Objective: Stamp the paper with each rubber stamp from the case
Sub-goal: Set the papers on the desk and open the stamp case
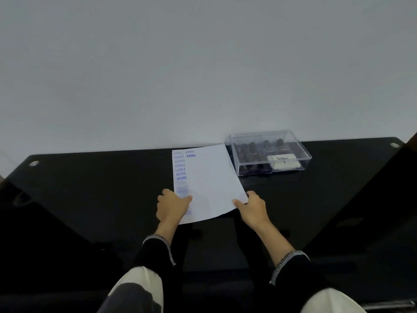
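A white sheet of paper (209,181) lies on the black glass table (90,188), with blue stamp marks in a column down its left side. My left hand (172,205) holds its near left corner, thumb on top. At the near right corner, my right hand (252,206) pinches the paper, thumb on the sheet and fingers under the edge. A clear plastic case (269,152) with its lid on stands just right of the paper's far end. Inside it are several dark wooden rubber stamps (250,147) and a white ink pad (285,162).
A pale wall rises right behind the table's far edge. Round metal fittings (33,163) mark the table's far corners. My knees in light trousers show at the bottom, under the table's near edge.
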Available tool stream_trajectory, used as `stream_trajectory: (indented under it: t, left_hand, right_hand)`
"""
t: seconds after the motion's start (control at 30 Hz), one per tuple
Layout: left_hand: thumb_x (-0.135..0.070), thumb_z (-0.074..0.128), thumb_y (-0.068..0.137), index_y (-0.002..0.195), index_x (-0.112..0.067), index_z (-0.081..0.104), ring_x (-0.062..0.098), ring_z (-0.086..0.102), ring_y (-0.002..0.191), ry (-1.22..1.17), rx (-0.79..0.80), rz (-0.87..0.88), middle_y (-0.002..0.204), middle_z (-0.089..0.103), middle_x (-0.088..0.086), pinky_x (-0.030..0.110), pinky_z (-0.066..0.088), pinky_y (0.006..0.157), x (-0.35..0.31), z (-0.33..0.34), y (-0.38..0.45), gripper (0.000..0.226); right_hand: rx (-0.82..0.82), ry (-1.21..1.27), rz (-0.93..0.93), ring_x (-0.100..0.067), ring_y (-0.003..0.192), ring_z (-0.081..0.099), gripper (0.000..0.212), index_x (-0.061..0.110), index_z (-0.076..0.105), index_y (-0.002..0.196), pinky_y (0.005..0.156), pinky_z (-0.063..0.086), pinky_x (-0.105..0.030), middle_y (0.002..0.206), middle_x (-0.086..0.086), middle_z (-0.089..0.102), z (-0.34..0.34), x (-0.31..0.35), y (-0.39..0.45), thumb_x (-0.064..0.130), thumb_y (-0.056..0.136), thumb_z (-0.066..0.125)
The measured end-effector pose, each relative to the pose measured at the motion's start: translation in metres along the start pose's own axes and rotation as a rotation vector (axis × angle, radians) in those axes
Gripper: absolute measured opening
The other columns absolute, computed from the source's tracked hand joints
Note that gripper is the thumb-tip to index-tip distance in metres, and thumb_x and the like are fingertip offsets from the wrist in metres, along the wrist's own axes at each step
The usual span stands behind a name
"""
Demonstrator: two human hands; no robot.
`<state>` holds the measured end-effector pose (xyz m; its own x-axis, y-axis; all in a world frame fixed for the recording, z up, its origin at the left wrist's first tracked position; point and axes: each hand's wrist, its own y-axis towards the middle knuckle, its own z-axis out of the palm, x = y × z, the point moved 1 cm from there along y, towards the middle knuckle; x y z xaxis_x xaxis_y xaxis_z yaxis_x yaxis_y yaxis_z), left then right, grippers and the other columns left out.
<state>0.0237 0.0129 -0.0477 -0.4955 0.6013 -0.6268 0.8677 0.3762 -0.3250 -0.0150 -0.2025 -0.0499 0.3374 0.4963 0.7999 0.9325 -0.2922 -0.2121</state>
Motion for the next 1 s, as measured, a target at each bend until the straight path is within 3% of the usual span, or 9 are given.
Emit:
stream_trajectory:
  t: [0.17, 0.27, 0.33, 0.4, 0.5, 0.6, 0.7, 0.9, 1.0]
  left_hand:
    - [-0.033, 0.059, 0.09, 0.11, -0.021, 0.06, 0.018, 0.066, 0.084, -0.14, 0.096, 0.096, 0.098, 0.068, -0.003, 0.036, 0.054, 0.077, 0.015, -0.005, 0.006, 0.024]
    - [-0.034, 0.053, 0.095, 0.112, -0.024, 0.057, 0.011, 0.063, 0.082, -0.134, 0.016, 0.225, 0.099, 0.065, -0.007, 0.026, 0.045, 0.065, 0.027, -0.006, -0.001, 0.02]
    - [-0.034, 0.056, 0.095, 0.111, -0.028, 0.057, 0.009, 0.063, 0.084, -0.224, 0.002, 0.282, 0.099, 0.065, -0.009, 0.027, 0.048, 0.07, 0.036, -0.007, -0.001, 0.017]
    - [-0.032, 0.059, 0.094, 0.108, -0.03, 0.058, 0.011, 0.066, 0.087, -0.329, 0.046, 0.305, 0.101, 0.067, -0.009, 0.035, 0.054, 0.08, 0.04, -0.01, 0.001, 0.014]
    - [-0.022, 0.062, 0.093, 0.111, -0.022, 0.06, 0.019, 0.069, 0.094, -0.521, 0.142, 0.323, 0.104, 0.07, -0.003, 0.039, 0.058, 0.08, 0.04, -0.016, 0.0, 0.018]
    - [-0.015, 0.063, 0.092, 0.116, -0.016, 0.06, 0.024, 0.07, 0.095, -0.728, 0.201, 0.337, 0.107, 0.071, 0.004, 0.04, 0.059, 0.078, 0.037, -0.02, -0.011, 0.024]
    - [-0.014, 0.063, 0.092, 0.12, -0.013, 0.059, 0.023, 0.07, 0.096, -0.823, 0.204, 0.374, 0.109, 0.071, 0.004, 0.039, 0.059, 0.077, 0.026, -0.029, -0.023, 0.028]
    - [-0.015, 0.063, 0.091, 0.124, -0.018, 0.057, 0.015, 0.069, 0.098, -0.812, 0.23, 0.483, 0.113, 0.069, -0.002, 0.03, 0.059, 0.075, -0.011, -0.061, -0.038, 0.033]
    - [-0.012, 0.064, 0.09, 0.121, -0.022, 0.056, 0.012, 0.068, 0.094, -0.701, 0.25, 0.498, 0.112, 0.067, -0.004, 0.024, 0.056, 0.068, -0.03, -0.074, -0.049, 0.033]
  right_hand:
    - [0.046, -0.048, 0.001, -0.025, 0.106, 0.055, 0.033, 0.009, 0.054, 0.109, 0.086, 0.05, -0.031, 0.118, -0.012, 0.055, 0.008, -0.005, 0.004, 0.013, 0.082, 0.071]
    - [0.074, -0.005, -0.018, -0.019, 0.097, 0.059, 0.027, 0.015, 0.059, 0.099, 0.071, 0.051, -0.021, 0.114, -0.009, 0.058, 0.008, -0.009, 0.004, 0.015, 0.078, 0.076]
    - [0.071, 0.002, -0.049, -0.014, 0.093, 0.06, 0.027, 0.013, 0.063, 0.099, 0.064, 0.045, -0.012, 0.111, -0.006, 0.06, 0.009, -0.01, 0.002, 0.015, 0.076, 0.078]
    - [0.068, 0.011, -0.076, -0.015, 0.097, 0.059, 0.024, 0.017, 0.063, 0.092, 0.068, 0.045, -0.014, 0.11, -0.005, 0.059, 0.01, -0.011, 0.001, 0.017, 0.075, 0.079]
    - [0.089, 0.035, -0.083, -0.019, 0.102, 0.054, 0.022, 0.021, 0.06, 0.085, 0.08, 0.049, -0.027, 0.106, -0.002, 0.057, 0.008, -0.012, -0.001, 0.017, 0.075, 0.079]
    - [0.146, 0.168, -0.062, -0.017, 0.095, 0.061, 0.023, 0.011, 0.057, 0.091, 0.075, 0.052, -0.026, 0.103, -0.005, 0.064, 0.001, -0.007, -0.007, 0.009, 0.078, 0.075]
    - [0.188, 0.33, -0.044, -0.019, 0.095, 0.064, 0.028, 0.008, 0.054, 0.1, 0.081, 0.055, -0.033, 0.106, -0.008, 0.066, -0.009, 0.007, -0.012, -0.001, 0.079, 0.071]
    - [0.163, 0.521, -0.139, -0.019, 0.104, 0.06, 0.029, 0.016, 0.052, 0.116, 0.09, 0.05, -0.036, 0.116, -0.003, 0.061, -0.047, 0.061, -0.014, 0.015, 0.089, 0.064]
    - [0.113, 0.529, -0.155, -0.021, 0.112, 0.053, 0.034, 0.013, 0.05, 0.127, 0.1, 0.043, -0.041, 0.12, -0.001, 0.056, -0.068, 0.083, -0.014, 0.01, 0.094, 0.056]
